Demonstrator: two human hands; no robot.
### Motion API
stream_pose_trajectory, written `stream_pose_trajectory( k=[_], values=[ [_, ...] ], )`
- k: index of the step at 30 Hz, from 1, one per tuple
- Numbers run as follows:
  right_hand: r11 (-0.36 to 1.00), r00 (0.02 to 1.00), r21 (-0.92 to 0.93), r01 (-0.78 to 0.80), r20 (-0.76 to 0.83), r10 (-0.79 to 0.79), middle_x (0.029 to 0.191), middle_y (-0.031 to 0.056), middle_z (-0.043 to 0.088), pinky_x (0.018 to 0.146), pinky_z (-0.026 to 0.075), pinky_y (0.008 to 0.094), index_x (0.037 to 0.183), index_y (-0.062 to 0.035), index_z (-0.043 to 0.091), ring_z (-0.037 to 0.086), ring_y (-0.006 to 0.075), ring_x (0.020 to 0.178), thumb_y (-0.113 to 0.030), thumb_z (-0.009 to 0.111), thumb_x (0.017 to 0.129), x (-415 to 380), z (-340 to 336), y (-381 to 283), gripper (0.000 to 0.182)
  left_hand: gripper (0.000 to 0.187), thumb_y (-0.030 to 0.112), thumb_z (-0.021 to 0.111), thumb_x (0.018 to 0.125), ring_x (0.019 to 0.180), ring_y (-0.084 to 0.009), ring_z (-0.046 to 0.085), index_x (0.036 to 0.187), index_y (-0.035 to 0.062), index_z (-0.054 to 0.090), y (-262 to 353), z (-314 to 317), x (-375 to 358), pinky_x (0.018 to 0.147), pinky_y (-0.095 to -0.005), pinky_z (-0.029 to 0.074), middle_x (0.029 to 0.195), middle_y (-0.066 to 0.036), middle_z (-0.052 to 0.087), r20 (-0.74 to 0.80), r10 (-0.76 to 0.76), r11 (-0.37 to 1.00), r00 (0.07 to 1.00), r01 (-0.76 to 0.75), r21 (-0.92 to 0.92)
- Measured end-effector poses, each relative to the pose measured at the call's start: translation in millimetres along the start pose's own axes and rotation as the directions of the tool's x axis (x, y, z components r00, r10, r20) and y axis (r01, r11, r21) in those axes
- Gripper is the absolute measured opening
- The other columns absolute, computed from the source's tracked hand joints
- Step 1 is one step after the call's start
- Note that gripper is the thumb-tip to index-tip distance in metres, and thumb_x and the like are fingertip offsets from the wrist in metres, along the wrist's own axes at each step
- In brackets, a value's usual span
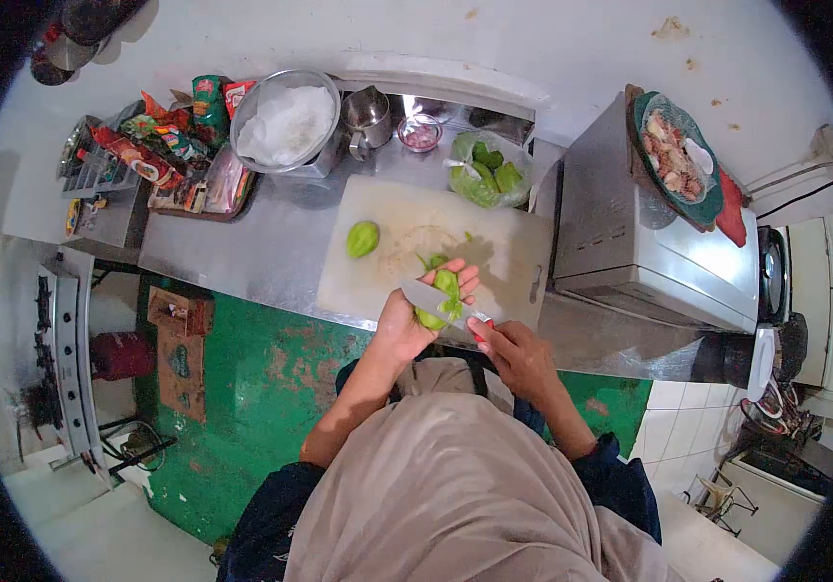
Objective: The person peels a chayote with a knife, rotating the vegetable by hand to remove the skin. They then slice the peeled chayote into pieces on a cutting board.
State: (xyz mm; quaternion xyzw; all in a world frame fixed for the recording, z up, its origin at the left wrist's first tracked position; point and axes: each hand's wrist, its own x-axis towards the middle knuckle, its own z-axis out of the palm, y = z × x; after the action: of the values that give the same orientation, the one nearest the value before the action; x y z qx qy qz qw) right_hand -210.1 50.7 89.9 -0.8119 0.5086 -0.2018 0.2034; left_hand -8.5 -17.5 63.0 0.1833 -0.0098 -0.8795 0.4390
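My left hand cradles a light-green vegetable that looks like a chayote, palm up, above the near edge of the white cutting board. The fingers curl around its far side. In my right hand is a kitchen knife with a red handle; its blade lies across the chayote, against its surface. Some green bits cling near the blade. A second, whole chayote rests on the board to the left. Small green scraps lie on the board behind my left hand.
Behind the board stand a clear bag of green vegetables, a small bowl, a metal jug and a large metal bowl. Packets crowd the left. A metal appliance on the right carries a plate of food.
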Motion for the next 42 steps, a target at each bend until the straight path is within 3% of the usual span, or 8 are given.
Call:
stream_pose_trajectory(
  k=[22, 28, 31, 37, 42],
  values=[
    [0.983, 0.983, -0.017, 0.183, 0.011, -0.183, 0.086, 0.0042, 0.062, 0.063, 0.051, 0.0384, 0.127, -0.0302, 0.056, 0.060, 0.0243, 0.075, -0.020, 0.062, 0.086, 22, -10, 19, 0.042, 0.051, 0.025, 0.049, 0.093, 0.134, -0.0293, 0.038, 0.136, -0.0017, 0.040, 3, -11, -1, 0.111, -0.0407, 0.031, 0.142, -0.020, 0.041, 0.021, -0.054, 0.996, 0.998, 0.052, 0.078],
    [0.965, 0.968, -0.079, 0.251, 0.019, -0.250, 0.087, 0.0026, 0.062, 0.063, 0.051, 0.0360, 0.129, -0.0310, 0.054, 0.059, 0.0234, 0.073, -0.017, 0.062, 0.082, 26, -12, 26, 0.050, 0.051, 0.023, 0.048, 0.094, 0.134, -0.0303, 0.037, 0.137, -0.0032, 0.039, 5, -12, -2, 0.111, -0.0415, 0.031, 0.142, -0.021, 0.040, 0.045, -0.081, 0.995, 0.996, 0.079, 0.063],
    [0.955, 0.961, -0.111, 0.274, -0.003, -0.276, 0.086, 0.0030, 0.061, 0.060, 0.051, 0.0344, 0.122, -0.0275, 0.061, 0.060, 0.0222, 0.075, -0.014, 0.069, 0.077, 28, -12, 27, 0.048, 0.051, 0.023, 0.047, 0.094, 0.134, -0.0307, 0.037, 0.137, -0.0038, 0.039, 4, -12, -1, 0.112, -0.0416, 0.031, 0.142, -0.021, 0.040, 0.039, -0.085, 0.996, 0.996, 0.084, 0.040],
    [0.986, 0.983, -0.005, 0.167, -0.080, -0.167, 0.087, 0.0045, 0.063, 0.064, 0.052, 0.0363, 0.126, -0.0293, 0.058, 0.061, 0.0245, 0.076, -0.018, 0.065, 0.083, 20, 8, 23, 0.045, 0.049, 0.021, 0.044, 0.096, 0.134, -0.0306, 0.037, 0.138, -0.0035, 0.037, 0, -15, 1, 0.112, -0.0412, 0.030, 0.143, -0.021, 0.039, 0.004, -0.032, 0.999, 0.999, 0.032, -0.001],
    [0.984, 0.983, -0.046, 0.171, -0.063, -0.174, 0.092, 0.0054, 0.063, 0.066, 0.052, 0.0366, 0.127, -0.0269, 0.057, 0.061, 0.0253, 0.079, -0.020, 0.065, 0.085, 20, 6, 18, 0.044, 0.049, 0.022, 0.042, 0.097, 0.134, -0.0303, 0.037, 0.139, -0.0028, 0.035, 1, -17, 1, 0.112, -0.0408, 0.030, 0.144, -0.021, 0.037, 0.025, -0.037, 0.999, 0.999, 0.037, 0.009]
  ],
)
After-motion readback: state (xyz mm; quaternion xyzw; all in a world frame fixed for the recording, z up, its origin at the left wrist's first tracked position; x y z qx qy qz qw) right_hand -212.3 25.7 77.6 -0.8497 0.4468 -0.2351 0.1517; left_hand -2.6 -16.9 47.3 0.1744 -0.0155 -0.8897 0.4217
